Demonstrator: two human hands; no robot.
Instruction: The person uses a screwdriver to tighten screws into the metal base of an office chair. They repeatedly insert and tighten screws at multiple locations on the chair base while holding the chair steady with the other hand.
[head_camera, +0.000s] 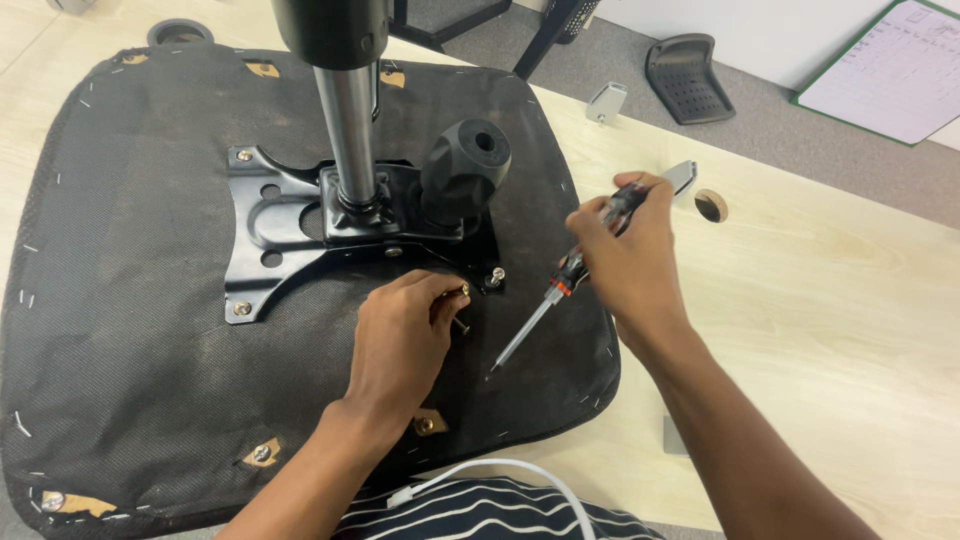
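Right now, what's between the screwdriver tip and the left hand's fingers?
Head view: only bare black seat-underside fabric lies between the screwdriver tip and the left hand, whose fingers pinch a screw.

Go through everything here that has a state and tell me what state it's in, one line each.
Seat cushion: upside down on the wooden table.
Mounting plate: on the seat underside, screws at its left corners.
Corner screw: standing proud, not driven flush.
Loose screw: pinched in left hand fingers.
Screwdriver: gripped by right hand, tip down, off any screw.
Table hole: open.
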